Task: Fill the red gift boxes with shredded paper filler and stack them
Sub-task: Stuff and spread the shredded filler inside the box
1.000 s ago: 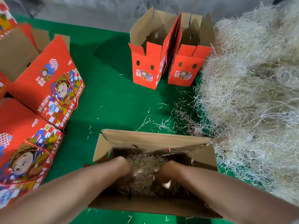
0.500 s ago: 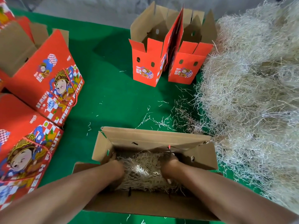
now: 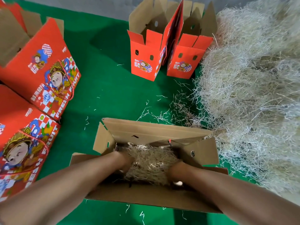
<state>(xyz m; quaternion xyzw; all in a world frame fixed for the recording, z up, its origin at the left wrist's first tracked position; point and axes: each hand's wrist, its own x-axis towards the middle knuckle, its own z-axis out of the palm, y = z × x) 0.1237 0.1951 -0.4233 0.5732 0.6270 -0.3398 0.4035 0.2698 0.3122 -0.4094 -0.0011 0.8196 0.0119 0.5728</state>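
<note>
An open gift box (image 3: 155, 130) with its brown inner flaps spread stands right in front of me on the green table. A wad of pale shredded paper filler (image 3: 151, 161) lies inside it. Both my hands reach down into the box: my left hand (image 3: 123, 159) is at the wad's left side, my right hand (image 3: 175, 171) at its right side. The fingers of both are buried in the filler and hidden. A big heap of the same filler (image 3: 253, 98) lies to the right.
Two upright open red boxes (image 3: 144, 62) (image 3: 183, 65) stand at the back centre. Two printed red boxes (image 3: 48, 69) (image 3: 21, 150) lie tilted on the left. Loose strands are scattered on the green cloth (image 3: 103, 88).
My hands have spread apart to the two sides of the wad, which now lies flatter and wider in the box. The near flap has come into view.
</note>
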